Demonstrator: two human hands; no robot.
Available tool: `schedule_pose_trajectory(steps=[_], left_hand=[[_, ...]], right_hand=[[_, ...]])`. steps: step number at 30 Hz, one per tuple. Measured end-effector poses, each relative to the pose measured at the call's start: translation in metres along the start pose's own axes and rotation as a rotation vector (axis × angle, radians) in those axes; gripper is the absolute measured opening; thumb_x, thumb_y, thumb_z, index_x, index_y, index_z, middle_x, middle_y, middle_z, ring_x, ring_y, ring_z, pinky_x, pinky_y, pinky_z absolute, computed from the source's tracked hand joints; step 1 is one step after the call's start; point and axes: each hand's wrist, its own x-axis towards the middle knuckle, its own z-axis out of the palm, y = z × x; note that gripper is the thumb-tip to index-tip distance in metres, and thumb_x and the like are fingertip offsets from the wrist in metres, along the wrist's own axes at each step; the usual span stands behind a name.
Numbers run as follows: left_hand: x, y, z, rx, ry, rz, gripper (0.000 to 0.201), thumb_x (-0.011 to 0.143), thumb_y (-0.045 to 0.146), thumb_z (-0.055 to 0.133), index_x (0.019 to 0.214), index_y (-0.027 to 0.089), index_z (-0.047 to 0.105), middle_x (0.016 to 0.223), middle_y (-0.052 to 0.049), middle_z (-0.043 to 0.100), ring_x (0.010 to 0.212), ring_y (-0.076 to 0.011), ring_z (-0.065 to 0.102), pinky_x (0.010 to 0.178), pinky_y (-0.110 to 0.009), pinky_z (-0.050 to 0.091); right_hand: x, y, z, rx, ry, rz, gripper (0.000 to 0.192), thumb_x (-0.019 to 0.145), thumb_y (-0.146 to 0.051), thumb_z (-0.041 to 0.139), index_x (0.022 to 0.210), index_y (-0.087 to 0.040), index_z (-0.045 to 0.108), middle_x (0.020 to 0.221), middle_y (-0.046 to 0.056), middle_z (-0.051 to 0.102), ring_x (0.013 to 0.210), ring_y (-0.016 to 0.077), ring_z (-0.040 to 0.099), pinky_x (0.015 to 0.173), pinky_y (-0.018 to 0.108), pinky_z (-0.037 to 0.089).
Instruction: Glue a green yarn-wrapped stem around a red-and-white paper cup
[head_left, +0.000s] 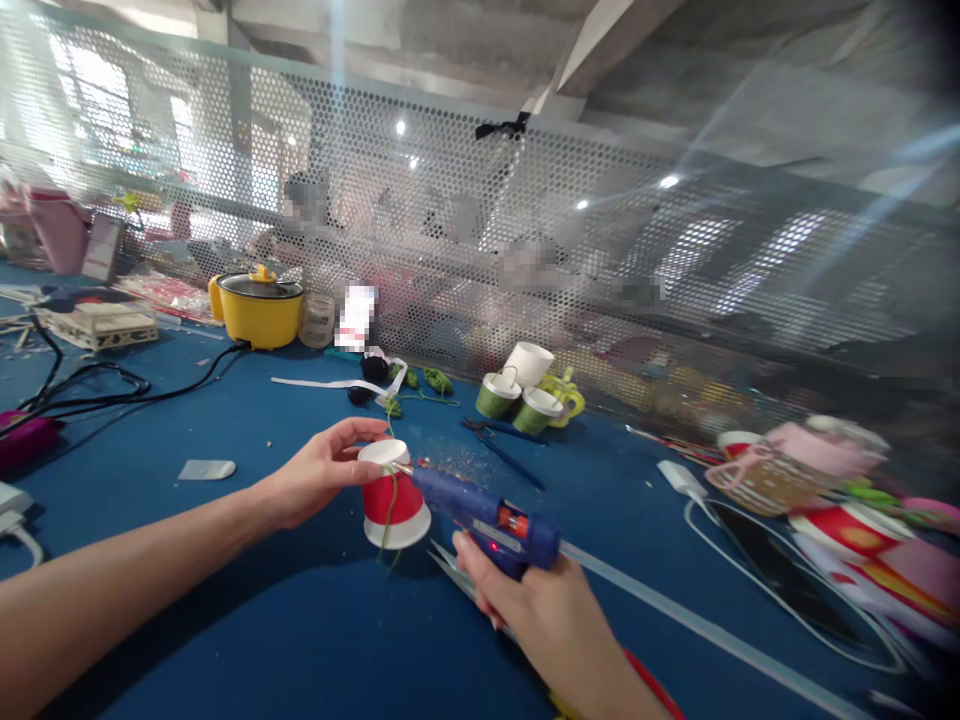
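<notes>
My left hand [319, 478] grips a small red and white paper cup [391, 498] that stands upside down on the blue table [225, 620]. A thin green string hangs down the cup's side. My right hand [540, 610] holds a blue glue gun [487, 518], its metal nozzle touching the cup's upturned base near the rim. A long clear glue stick [712, 632] trails from the back of the gun to the right.
Green-wrapped cups and a white cup [525, 390] stand behind. A yellow electric pot [256, 308] with a black cable sits at back left. Scissors [499, 445] lie mid-table. Colourful craft pieces [825, 500] pile at right. A perforated metal screen [600, 230] bounds the table's far side.
</notes>
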Motion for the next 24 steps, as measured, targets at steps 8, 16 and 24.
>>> schedule_pose_trajectory(steps=[8, 16, 24], left_hand=[[-0.0002, 0.0004, 0.0008, 0.004, 0.020, -0.007, 0.045, 0.059, 0.017, 0.071, 0.100, 0.018, 0.054, 0.104, -0.007, 0.055, 0.087, -0.0171, 0.055, 0.082, -0.032, 0.039], [-0.0005, 0.0019, 0.0022, 0.000, 0.022, -0.020, 0.045, 0.059, 0.017, 0.071, 0.100, 0.017, 0.053, 0.102, -0.008, 0.057, 0.087, -0.0175, 0.056, 0.083, -0.033, 0.038], [-0.0007, 0.0021, 0.0019, -0.010, 0.010, -0.016, 0.044, 0.059, 0.017, 0.071, 0.100, 0.018, 0.053, 0.102, -0.007, 0.056, 0.087, -0.0171, 0.056, 0.084, -0.034, 0.037]], right_hand=[[0.0041, 0.0024, -0.0042, -0.015, 0.025, -0.078, 0.035, 0.073, -0.044, 0.049, 0.049, -0.018, 0.054, 0.037, -0.002, 0.049, 0.034, 0.0115, 0.049, 0.040, 0.021, 0.042], [0.0005, 0.0021, 0.0012, -0.027, 0.007, -0.016, 0.033, 0.071, -0.043, 0.050, 0.050, -0.018, 0.051, 0.039, -0.002, 0.050, 0.037, 0.0120, 0.051, 0.039, 0.021, 0.042], [0.0033, 0.0022, -0.0019, -0.020, -0.045, -0.009, 0.032, 0.072, -0.042, 0.050, 0.052, -0.018, 0.052, 0.041, -0.001, 0.052, 0.038, 0.0119, 0.051, 0.040, 0.021, 0.042]])
